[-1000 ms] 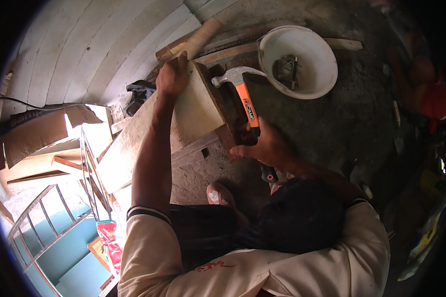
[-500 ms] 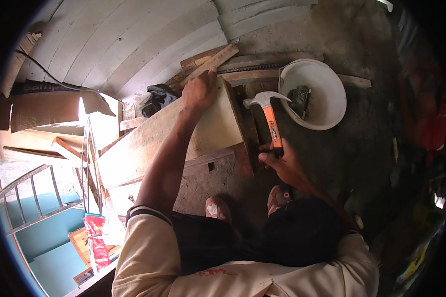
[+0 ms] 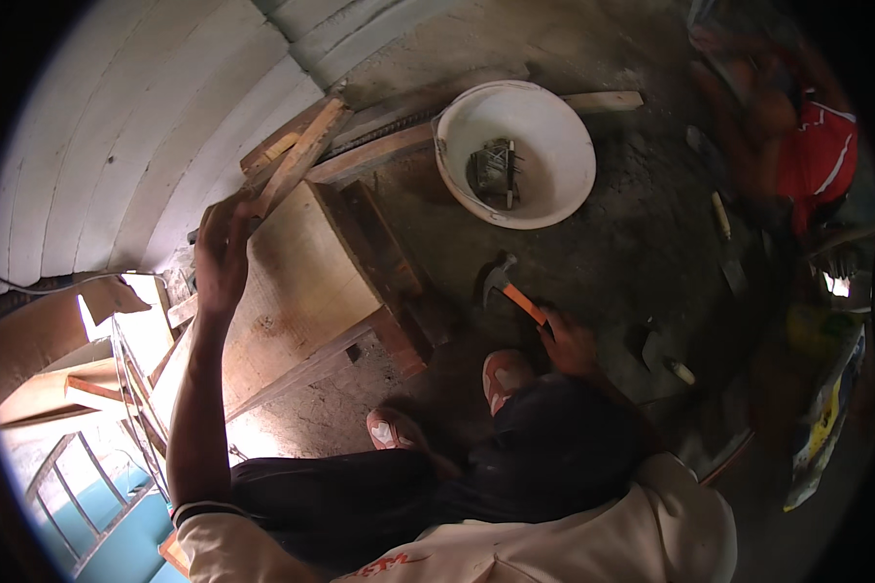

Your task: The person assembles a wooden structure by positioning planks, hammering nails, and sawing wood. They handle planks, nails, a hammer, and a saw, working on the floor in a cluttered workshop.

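My left hand point(image 3: 224, 248) is closed round the lower end of a narrow wooden strip point(image 3: 306, 149), which slants up over the far corner of a wooden panel point(image 3: 297, 262). My right hand point(image 3: 568, 345) grips the end of a claw hammer point(image 3: 522, 298) with an orange handle, held low over the dark floor. Its steel head points away from me, and the grip's end is hidden in my fingers. A white bucket point(image 3: 572, 146) stands beyond the hammer, with nails point(image 3: 491, 173) and a dark slim tool inside.
Loose boards point(image 3: 384, 151) lie along the pale plank wall point(image 3: 165, 126). At the far right is another person in red point(image 3: 817, 155), partly blurred. A wooden-handled tool point(image 3: 720, 216) and a blade with a pale handle point(image 3: 681, 370) lie on the floor. A metal railing point(image 3: 78, 491) shows at lower left.
The view has swung right. My right hand has lowered the hammer from upright to near the floor. My left hand has shifted toward the strip's lower end.
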### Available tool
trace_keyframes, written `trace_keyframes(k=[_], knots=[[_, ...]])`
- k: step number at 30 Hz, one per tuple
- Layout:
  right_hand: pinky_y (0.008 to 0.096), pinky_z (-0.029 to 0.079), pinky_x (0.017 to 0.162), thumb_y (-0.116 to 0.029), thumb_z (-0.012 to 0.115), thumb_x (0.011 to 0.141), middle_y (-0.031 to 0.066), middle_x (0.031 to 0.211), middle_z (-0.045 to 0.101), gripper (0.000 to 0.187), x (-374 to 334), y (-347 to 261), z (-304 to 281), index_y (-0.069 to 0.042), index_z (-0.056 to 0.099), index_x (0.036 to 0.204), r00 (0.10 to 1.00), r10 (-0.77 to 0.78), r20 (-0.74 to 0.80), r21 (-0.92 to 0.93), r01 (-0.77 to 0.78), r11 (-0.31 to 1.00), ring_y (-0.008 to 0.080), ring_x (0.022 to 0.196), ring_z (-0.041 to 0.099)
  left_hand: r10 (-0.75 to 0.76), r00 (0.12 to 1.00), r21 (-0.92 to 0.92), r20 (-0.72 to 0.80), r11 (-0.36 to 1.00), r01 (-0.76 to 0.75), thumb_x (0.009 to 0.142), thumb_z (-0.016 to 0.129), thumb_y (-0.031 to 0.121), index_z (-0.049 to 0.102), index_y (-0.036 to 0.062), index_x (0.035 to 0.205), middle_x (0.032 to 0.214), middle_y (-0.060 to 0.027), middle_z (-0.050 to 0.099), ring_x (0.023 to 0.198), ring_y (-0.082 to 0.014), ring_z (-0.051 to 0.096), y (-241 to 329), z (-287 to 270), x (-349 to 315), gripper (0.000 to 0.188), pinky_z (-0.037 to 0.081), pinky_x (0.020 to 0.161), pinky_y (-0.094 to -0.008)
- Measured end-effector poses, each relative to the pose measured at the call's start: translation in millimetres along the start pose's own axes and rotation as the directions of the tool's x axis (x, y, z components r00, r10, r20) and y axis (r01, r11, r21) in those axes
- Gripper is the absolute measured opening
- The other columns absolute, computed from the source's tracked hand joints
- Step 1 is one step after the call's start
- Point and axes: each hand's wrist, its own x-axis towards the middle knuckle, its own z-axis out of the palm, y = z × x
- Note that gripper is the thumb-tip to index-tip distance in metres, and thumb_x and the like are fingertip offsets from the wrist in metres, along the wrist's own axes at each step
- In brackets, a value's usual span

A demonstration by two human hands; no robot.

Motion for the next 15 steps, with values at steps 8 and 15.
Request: trace_keyframes(k=[8,15], knots=[[0.05,0.055,0.077,-0.017,0.07,0.102,0.0158,0.093,0.069,0.014,92,-78,-88,-0.003,0.069,0.099,0.912,-0.256,-0.32,0.114,0.306,0.945,0.0391,0.087,0.068,0.033,0.971,0.196,0.238,0.977,-0.081,0.101,0.073,0.01,0.069,0.0104,0.139,0.135,-0.0116,0.07,0.117,-0.0253,0.069,39,-13,-49,0.038,0.057,0.09,-0.0368],[0.0538,0.054,0.086,-0.006,0.067,0.096,0.0255,0.105,0.074,0.011,312,-53,-120,0.001,0.071,0.104,0.987,-0.146,0.064,-0.197,0.156,0.968,0.0448,0.101,0.071,-0.053,0.956,0.236,0.289,0.972,-0.017,0.094,0.078,0.004,0.07,0.0108,0.139,0.142,-0.0113,0.069,0.127,-0.0301,0.069,53,-16,-53,0.046,0.058,0.104,-0.0407]])
